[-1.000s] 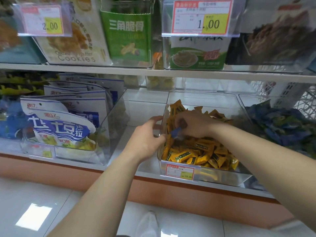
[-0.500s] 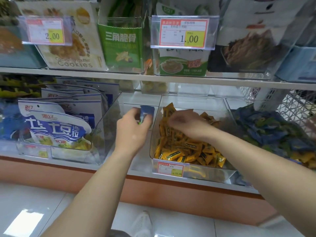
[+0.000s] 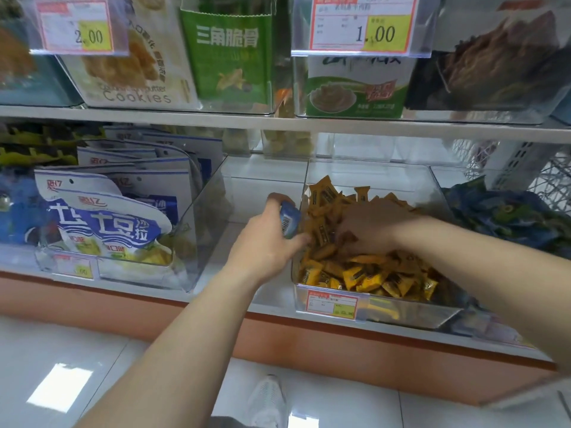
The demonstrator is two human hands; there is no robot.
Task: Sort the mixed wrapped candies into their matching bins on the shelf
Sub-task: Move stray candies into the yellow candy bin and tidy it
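Since the frame half a second earlier, the left hand [image 3: 265, 245] has moved in to the left wall of the yellow-candy bin [image 3: 411, 313]. The right hand [image 3: 370, 225] remains inside that bin.

1. Nearest, below the bin's front: a white shoe [image 3: 267, 400] stands on the tiled floor.
2. At the bin's left wall: the left hand pinches one blue wrapped candy [image 3: 289, 220] between thumb and fingers and holds it just outside the rim. This candy is removed from the wrong stock but not yet delivered.
3. Inside the bin: the right hand lies palm-down on the yellow candies [image 3: 370, 276]. Its fingertips are hidden among the wrappers, so whether it grips anything cannot be told.
4. Right of the bin: a heap of blue candies [image 3: 509, 214] lies on the same shelf [image 3: 272, 302]. It is probably the destination for the held piece.
5. Left of the bin: snack bags [image 3: 102, 217] stand in another clear container, apart from the sorting.

Status: the visible top layer of the bin shows only yellow wrappers, and deeper layers cannot be checked. Remaining work, as judged: carry the blue candy across to the right-hand heap, then continue searching for strays.
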